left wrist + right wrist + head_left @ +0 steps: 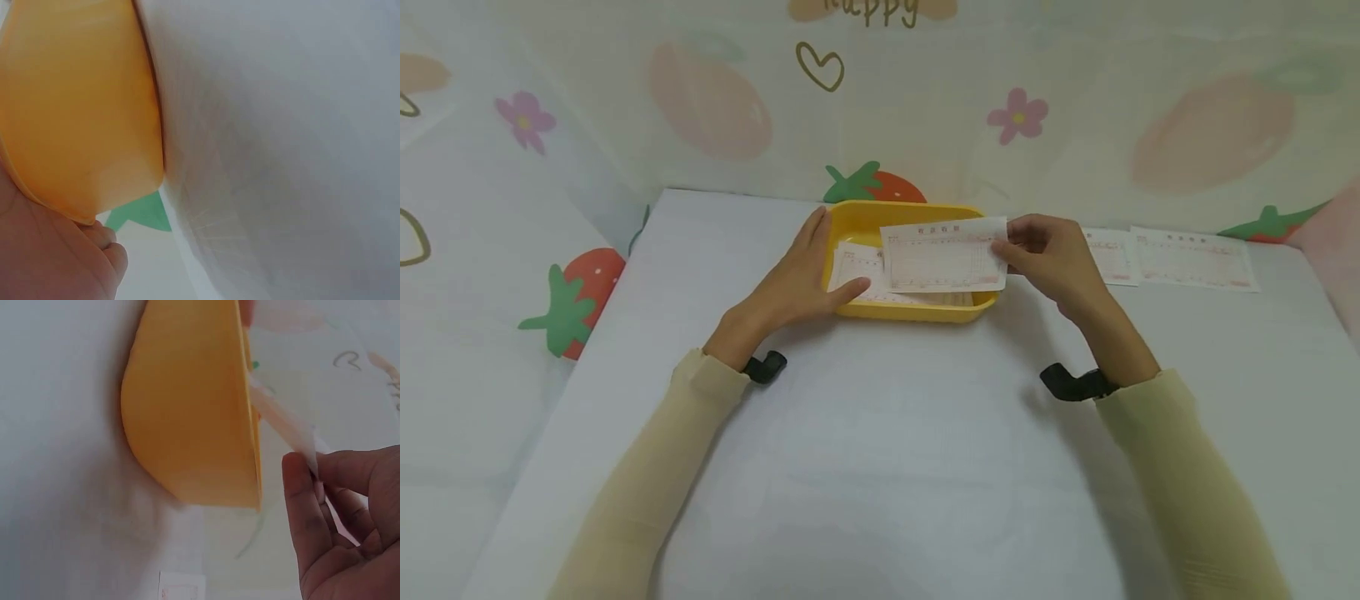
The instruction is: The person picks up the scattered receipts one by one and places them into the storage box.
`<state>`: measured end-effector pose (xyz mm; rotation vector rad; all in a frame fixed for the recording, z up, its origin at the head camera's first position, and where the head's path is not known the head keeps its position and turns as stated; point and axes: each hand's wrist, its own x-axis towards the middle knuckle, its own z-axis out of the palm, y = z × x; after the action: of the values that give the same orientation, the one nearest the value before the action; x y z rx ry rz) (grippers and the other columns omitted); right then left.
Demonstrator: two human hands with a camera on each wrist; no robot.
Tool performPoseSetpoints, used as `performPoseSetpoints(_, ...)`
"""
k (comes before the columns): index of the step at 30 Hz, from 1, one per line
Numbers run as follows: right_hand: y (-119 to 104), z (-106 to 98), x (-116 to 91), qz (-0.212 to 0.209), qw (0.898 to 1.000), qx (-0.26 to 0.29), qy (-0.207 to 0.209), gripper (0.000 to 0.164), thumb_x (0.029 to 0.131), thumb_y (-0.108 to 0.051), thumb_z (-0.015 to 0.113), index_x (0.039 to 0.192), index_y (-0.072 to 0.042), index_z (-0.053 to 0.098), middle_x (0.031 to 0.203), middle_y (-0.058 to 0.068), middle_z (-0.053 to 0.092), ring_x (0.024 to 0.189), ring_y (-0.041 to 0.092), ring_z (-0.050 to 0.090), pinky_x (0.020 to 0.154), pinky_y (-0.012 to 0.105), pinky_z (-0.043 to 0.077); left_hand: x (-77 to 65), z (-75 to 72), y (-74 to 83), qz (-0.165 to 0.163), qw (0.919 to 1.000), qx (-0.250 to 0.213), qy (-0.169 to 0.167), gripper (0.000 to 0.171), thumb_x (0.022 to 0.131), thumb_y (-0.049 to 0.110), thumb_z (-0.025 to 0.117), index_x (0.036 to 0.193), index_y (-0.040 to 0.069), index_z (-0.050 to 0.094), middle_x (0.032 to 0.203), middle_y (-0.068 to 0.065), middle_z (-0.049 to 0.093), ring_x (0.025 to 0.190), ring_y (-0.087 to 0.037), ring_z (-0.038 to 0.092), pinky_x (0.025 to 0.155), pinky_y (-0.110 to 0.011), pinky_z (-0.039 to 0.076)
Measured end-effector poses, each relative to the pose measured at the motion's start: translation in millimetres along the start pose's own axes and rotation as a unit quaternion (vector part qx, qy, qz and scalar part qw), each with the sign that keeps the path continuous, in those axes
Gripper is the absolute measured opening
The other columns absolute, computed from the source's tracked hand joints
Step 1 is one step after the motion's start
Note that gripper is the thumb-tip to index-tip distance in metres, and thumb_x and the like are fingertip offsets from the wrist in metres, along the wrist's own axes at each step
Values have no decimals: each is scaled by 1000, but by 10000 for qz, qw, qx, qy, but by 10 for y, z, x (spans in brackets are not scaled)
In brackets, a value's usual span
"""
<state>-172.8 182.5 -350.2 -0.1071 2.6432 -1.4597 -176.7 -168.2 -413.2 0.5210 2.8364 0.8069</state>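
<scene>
A shallow yellow plastic basket (917, 312) stands toward the back of the table. My left hand (793, 279) holds its left end, thumb over the front rim and fingers along the side wall; the left wrist view shows the fingertips bent at the basket's corner. Between thumb and fingers, my right hand (1048, 258) pinches the right edge of a white receipt slip (946, 257) with red print. That slip is tilted above the basket, partly covering other slips (853, 260) inside. The right wrist view shows the pinched slip (290, 425) slanting over the rim.
Two more printed slips (1195, 260) lie on the table to the right, one partly hidden behind my right hand. The white table (880, 450) meets a curtain (1075, 50) with strawberries and flowers at its back edge. Black bands (1075, 383) sit on both wrists.
</scene>
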Motion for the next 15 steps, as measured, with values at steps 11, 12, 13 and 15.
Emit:
performPoseSetpoints(11,-11,78,64,-400,9898,-1336,291,41,97,-25,76,132,-3,71,118,21,77,108,34,76,77,20,56,-1,-11,8,-49,10000,-49,22,119,95,72,57,170,9,-11,180,-8,-13,169,-30,2,136,-51,17)
performPoseSetpoints(12,-7,63,62,-415,9899,-1322,316,42,97,-24,75,133,-3,70,118,21,77,108,35,77,74,17,55,2,-10,8,-46,10000,-43,19,119,94,73,57,170,9,-11,180,-8,-13,169,-30,2,136,-50,17)
performPoseSetpoints(13,-3,48,55,-418,9899,-1310,349,43,97,-24,75,134,-3,70,118,21,77,107,35,77,72,15,54,5,-9,8,-36,10000,-29,15,119,95,73,56,170,9,-11,180,-8,-13,169,-30,2,137,-50,17)
performPoseSetpoints(15,6,16,36,-428,9900,-1271,431,44,97,-22,74,137,-3,68,118,21,77,107,36,77,68,9,51,9,-7,3,-8,10000,-21,12,119,95,73,56,170,9,-11,180,-9,-13,169,-29,2,137,-49,17)
